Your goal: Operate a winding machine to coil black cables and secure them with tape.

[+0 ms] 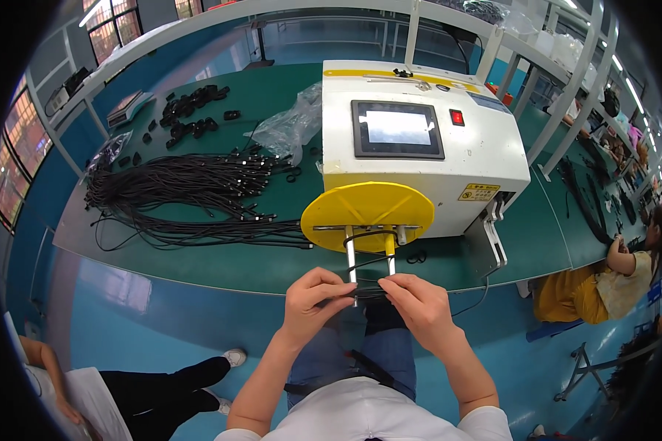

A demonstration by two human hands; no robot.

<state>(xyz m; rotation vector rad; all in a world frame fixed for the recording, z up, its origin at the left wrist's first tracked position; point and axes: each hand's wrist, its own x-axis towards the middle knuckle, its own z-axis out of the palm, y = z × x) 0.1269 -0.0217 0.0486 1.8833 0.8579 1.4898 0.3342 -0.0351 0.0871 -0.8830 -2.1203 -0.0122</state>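
A white winding machine (419, 176) stands on the green table, with a yellow disc (368, 209) on its front. Two posts, one pale metal (351, 257) and one partly yellow (390, 246), stick out from the disc toward me. A thin black cable (369, 288) runs around the posts. My left hand (316, 300) pinches the cable by the end of the left post. On the other side, my right hand (418, 303) pinches the cable by the end of the right post. The cable's ends are hidden by my fingers.
Left of the machine lies a large bundle of black cables (184, 184). Behind it are scattered black parts (191, 110) and a clear plastic bag (290, 125). A metal bracket (489, 239) juts from the machine's right. A co-worker sits at the far right; another person is at lower left.
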